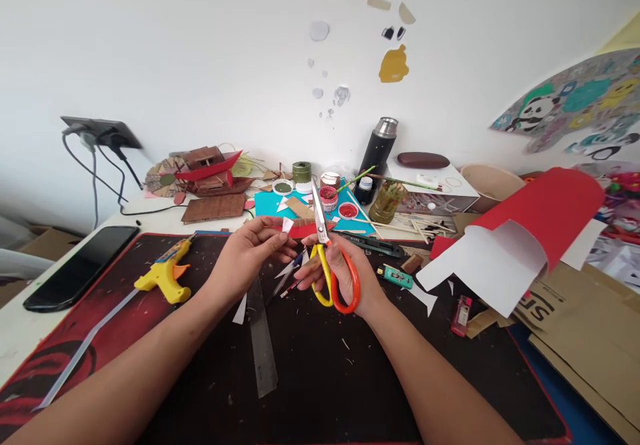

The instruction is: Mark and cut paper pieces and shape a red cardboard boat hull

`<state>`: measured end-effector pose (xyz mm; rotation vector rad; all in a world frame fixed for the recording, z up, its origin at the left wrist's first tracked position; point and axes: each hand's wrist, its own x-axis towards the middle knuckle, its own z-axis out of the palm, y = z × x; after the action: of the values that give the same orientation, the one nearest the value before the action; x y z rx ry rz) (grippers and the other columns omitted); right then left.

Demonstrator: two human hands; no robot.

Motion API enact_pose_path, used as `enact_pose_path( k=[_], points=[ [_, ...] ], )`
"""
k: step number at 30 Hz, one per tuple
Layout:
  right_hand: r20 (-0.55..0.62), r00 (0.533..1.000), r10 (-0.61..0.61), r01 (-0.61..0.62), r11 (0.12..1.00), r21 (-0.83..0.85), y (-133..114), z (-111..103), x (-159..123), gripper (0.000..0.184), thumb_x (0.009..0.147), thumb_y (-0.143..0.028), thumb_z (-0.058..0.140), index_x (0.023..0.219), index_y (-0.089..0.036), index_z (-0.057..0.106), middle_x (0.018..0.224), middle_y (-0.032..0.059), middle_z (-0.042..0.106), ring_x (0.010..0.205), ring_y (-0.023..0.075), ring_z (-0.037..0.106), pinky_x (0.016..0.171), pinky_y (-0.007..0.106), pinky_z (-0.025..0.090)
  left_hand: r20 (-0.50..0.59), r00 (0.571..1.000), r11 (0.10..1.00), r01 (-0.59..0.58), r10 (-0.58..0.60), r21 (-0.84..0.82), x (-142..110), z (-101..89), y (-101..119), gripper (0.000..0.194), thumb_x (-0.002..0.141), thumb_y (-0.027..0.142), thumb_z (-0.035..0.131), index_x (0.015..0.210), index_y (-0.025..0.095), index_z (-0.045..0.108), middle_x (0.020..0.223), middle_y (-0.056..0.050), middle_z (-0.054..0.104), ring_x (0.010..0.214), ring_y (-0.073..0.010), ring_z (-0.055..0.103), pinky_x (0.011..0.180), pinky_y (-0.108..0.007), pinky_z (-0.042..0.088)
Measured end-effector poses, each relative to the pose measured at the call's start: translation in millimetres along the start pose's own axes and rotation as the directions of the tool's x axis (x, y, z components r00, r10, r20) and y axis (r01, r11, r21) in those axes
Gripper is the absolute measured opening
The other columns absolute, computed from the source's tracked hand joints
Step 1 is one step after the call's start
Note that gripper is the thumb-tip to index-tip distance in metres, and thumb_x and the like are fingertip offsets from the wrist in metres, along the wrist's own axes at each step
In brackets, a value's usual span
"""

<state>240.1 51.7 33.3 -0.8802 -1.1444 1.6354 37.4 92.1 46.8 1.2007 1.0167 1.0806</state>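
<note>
My left hand (257, 242) pinches a small white paper piece (287, 225) between thumb and fingers. My right hand (350, 265) is closed around scissors (324, 235) with one yellow and one orange handle loop. Their blades point up and look closed together. A narrow red strip (305, 230) spans the gap behind the fingertips of both hands; which hand grips it I cannot tell. Below the hands, a second pair of scissors (287, 272) lies partly hidden on the dark mat. Near it are a steel ruler (263, 345) and a white paper scrap (241, 310).
A yellow glue gun (167, 278) and a black phone (83, 268) lie left. Open paint pots (329, 195), a thermos (379, 145) and a red model boat (207, 168) stand at the back. Rolled red paper (545, 212), a utility knife (373, 244) and lighters (461, 315) are right.
</note>
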Motion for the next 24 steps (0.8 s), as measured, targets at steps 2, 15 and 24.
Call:
enact_pose_path(
  k=[2,15,24],
  points=[
    [0.018,1.0,-0.01,0.01,1.0,0.017,0.0,-3.8,1.7,0.093,0.073,-0.098,0.071,0.123,-0.02,0.065,0.079,0.0085,0.082,0.068,0.028,0.082,0.059,0.029,0.055,0.001,1.0,0.999,0.012,-0.012,-0.046,7.0,6.2,5.8,0.055,0.075,0.05,0.096,0.107,0.017,0.066,0.082,-0.005,0.081,0.073,-0.0204,0.079,0.071,-0.03,0.064],
    [-0.095,0.993,-0.068,0.042,0.968,-0.249,3.4,-0.6,-4.9,0.061,0.095,-0.079,0.066,0.105,-0.019,0.069,0.075,0.0006,0.07,0.05,0.0132,0.064,0.049,0.024,0.051,-0.06,0.996,0.99,-0.073,0.067,-0.117,6.9,26.4,4.4,0.049,0.075,0.058,0.095,0.087,0.019,0.068,0.067,-0.001,0.075,0.057,-0.0152,0.072,0.055,-0.023,0.058],
    [-0.075,0.995,-0.07,0.035,0.917,-0.397,6.3,10.3,-10.3,0.044,0.1,-0.064,0.067,0.098,-0.02,0.067,0.07,-0.0019,0.065,0.049,0.0125,0.062,0.048,0.022,0.048,-0.089,0.994,0.991,-0.067,0.056,-0.115,6.2,26.3,5.4,0.053,0.074,0.059,0.095,0.089,0.018,0.065,0.068,-0.002,0.077,0.056,-0.0177,0.074,0.054,-0.026,0.061]
  ],
)
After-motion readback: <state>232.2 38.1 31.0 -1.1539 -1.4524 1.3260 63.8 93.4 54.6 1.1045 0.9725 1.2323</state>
